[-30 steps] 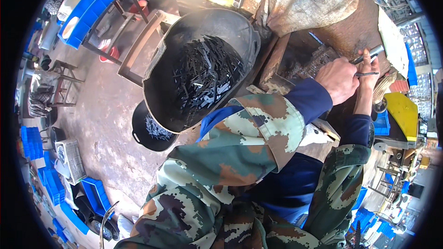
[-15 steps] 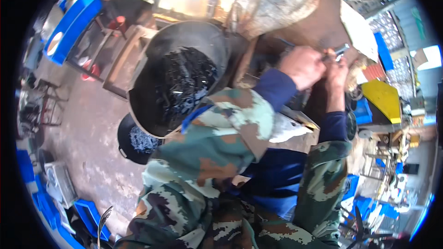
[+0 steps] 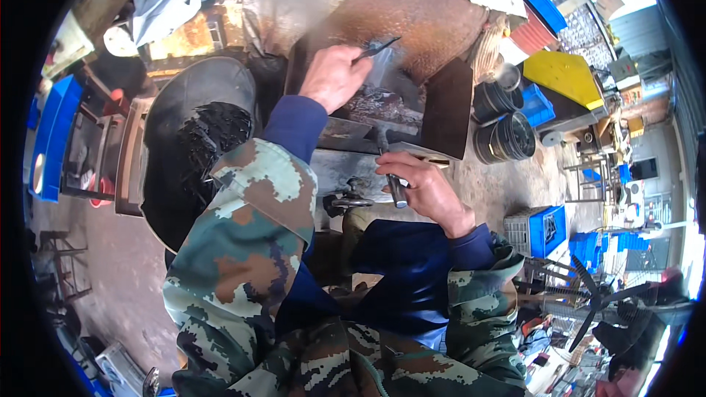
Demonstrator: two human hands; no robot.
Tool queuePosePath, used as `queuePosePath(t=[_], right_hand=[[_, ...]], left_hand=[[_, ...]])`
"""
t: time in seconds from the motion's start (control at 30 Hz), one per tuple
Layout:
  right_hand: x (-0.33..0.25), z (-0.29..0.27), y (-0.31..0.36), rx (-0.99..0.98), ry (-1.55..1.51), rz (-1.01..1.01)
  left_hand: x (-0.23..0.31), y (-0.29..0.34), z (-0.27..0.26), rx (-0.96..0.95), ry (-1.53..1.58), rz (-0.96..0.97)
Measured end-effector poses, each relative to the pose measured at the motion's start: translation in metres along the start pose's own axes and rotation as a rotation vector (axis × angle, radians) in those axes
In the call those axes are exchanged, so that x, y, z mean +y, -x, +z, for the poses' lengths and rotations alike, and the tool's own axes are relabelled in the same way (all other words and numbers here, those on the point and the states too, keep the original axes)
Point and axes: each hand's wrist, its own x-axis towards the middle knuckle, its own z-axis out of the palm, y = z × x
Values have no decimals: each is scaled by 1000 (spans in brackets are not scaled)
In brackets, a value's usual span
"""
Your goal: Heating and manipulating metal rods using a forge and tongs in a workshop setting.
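Observation:
My left hand (image 3: 334, 77) is closed round a dark, narrow metal piece (image 3: 381, 48) with a pointed tip, held over the near left part of a metal-sided hearth (image 3: 446, 106). Grey, ash-like matter (image 3: 384, 105) lies inside the hearth, below the tip. Closer to my body, my right hand (image 3: 430, 187) grips a grey metal-handled tool (image 3: 397, 190) that looks like a hammer. Its handle's end points toward me; its far end reaches the hearth's near edge, beside a dark crosswise part. My fingers partly hide the handle.
To the left, a large black tub (image 3: 165, 132) holds dark metal strips. A handwheel (image 3: 353, 200) sits below the hearth's front. Black buckets (image 3: 506, 138), a blue bin (image 3: 537, 105) and a yellow panel (image 3: 562, 77) stand on the right. A black-bladed fan (image 3: 599, 298) is at lower right.
My view has turned, so the hearth and tub appear farther left. My hands were close together at the upper right; they are now apart, the right nearer my body.

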Motion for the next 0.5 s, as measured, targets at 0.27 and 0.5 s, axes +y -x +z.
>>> queuePosePath(t=[0.27,0.5], right_hand=[[5,-34,-25,2,-570,393],[26,-34,-60,464,-823,563]], left_hand=[[-41,0,16,-176,-217,15],[-56,-1,31,-407,-226,-154]])
